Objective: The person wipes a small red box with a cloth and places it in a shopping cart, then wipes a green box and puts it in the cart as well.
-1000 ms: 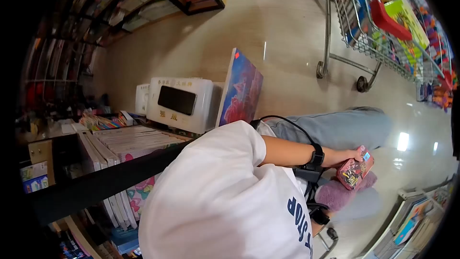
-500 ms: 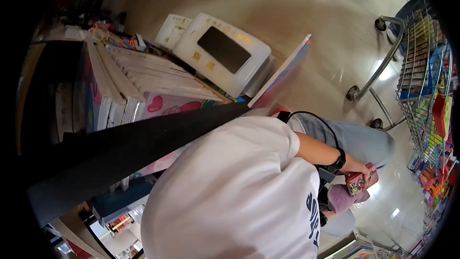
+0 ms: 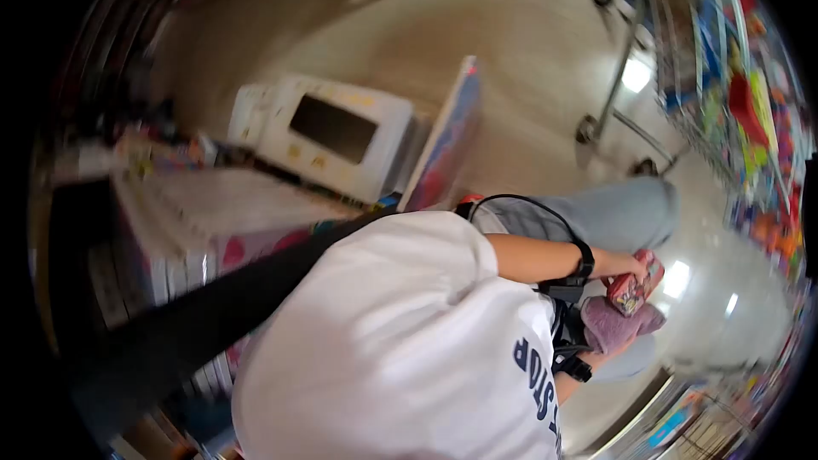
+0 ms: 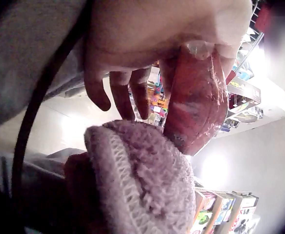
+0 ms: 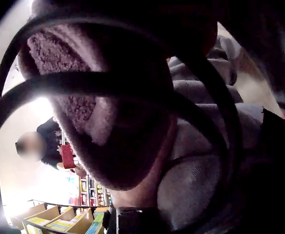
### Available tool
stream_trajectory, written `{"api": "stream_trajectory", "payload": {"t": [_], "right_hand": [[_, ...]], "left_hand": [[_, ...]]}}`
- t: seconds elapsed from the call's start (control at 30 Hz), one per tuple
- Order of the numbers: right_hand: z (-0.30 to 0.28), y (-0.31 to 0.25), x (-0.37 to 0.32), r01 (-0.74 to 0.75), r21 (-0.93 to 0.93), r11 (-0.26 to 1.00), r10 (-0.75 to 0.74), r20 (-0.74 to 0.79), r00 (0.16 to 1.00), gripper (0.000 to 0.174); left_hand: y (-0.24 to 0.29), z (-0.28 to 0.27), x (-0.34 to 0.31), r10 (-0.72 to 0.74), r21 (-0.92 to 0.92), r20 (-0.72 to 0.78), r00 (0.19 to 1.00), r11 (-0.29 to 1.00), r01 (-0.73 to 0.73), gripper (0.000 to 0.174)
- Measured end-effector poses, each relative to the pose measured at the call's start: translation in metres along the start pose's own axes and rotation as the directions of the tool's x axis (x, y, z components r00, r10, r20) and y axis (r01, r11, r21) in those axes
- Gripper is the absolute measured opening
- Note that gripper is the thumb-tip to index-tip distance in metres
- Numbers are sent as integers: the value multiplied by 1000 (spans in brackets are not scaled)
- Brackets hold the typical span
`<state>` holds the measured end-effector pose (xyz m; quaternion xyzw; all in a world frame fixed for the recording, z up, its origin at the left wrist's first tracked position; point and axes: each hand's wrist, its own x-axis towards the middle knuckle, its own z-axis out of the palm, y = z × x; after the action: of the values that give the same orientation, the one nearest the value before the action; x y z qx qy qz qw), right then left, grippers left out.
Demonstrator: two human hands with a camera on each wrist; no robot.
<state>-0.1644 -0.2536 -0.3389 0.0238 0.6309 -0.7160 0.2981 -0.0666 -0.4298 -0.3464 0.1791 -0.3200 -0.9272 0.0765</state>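
My left hand (image 3: 626, 266) pinches a small red case (image 3: 637, 285) with rounded corners and colourful printed pictures. In the left wrist view its thumb lies against the glossy red case (image 4: 198, 102), while the other fingers hang down beside it. Just below is a fuzzy purple cloth (image 3: 607, 330) with a stitched edge, and the case overlaps it in the head view. The cloth wraps over my right hand (image 5: 137, 192), so most of that hand is hidden and only skin near the wrist shows. A finger (image 4: 79, 178) presses along the cloth's side.
A metal shopping cart (image 3: 699, 111) stands at upper right. White containers (image 3: 332, 132) and a thin upright picture board (image 3: 443, 136) stand by the book shelf's dark edge (image 3: 213, 315). A rack (image 3: 682, 426) is at lower right. Another person (image 5: 47, 141) appears in the right wrist view.
The head view has swung one way and partly back, shifting the cart and shelf. The case has tilted in my left hand, which stays over the cloth on the right.
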Motion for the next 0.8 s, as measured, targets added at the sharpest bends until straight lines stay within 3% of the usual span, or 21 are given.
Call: {"api": "stream_trajectory", "payload": {"t": [0.1, 0.13, 0.2, 0.27, 0.33, 0.43, 0.5, 0.57, 0.6, 0.63, 0.73, 0.8], "right_hand": [[-26, 16, -2, 20, 73, 997, -13, -91, 996, 51], [-34, 24, -6, 156, -137, 978, -169, -94, 981, 50], [-45, 49, -7, 237, -240, 941, -267, -104, 958, 47], [-44, 57, -15, 113, -6, 994, -113, -151, 982, 44], [-26, 49, -35, -52, 267, 962, 88, -124, 988, 42], [-18, 47, -46, -75, 415, 907, 131, -107, 986, 42], [-30, 71, -40, 171, 137, 976, -133, -253, 958, 37], [-58, 107, -19, 384, -253, 888, -441, -232, 867, 34], [-63, 115, -13, 415, -310, 855, -490, -222, 843, 34], [-60, 116, -10, 432, -320, 843, -508, -210, 836, 34], [-35, 97, -7, 310, -17, 951, -306, -220, 926, 34], [-24, 85, -9, 249, 87, 965, -229, -190, 955, 35]], "left_hand": [[5, 2, -8, 27, -160, 202, 979, 987, 6, 33], [-5, -3, -1, 60, -256, 209, 976, 967, -5, 35], [-10, -10, 4, 43, -254, 316, 948, 966, 41, 44], [-12, -13, 12, -20, -328, 402, 915, 930, 164, 55], [-10, -16, 14, -148, -252, 431, 890, 927, 276, 56], [-29, -16, 36, -255, -166, 434, 864, 920, 355, 56], [-45, -15, 40, -273, -153, 398, 876, 922, 357, 57], [-49, -6, 43, -266, -137, 319, 910, 937, 321, 57], [-57, -9, 43, -248, -118, 305, 920, 948, 295, 58], [-53, -6, 39, -264, -136, 293, 919, 940, 313, 59], [-40, -2, 24, -162, -166, 270, 949, 963, 211, 61], [-33, -2, 17, -129, -172, 247, 960, 970, 175, 62]]}}
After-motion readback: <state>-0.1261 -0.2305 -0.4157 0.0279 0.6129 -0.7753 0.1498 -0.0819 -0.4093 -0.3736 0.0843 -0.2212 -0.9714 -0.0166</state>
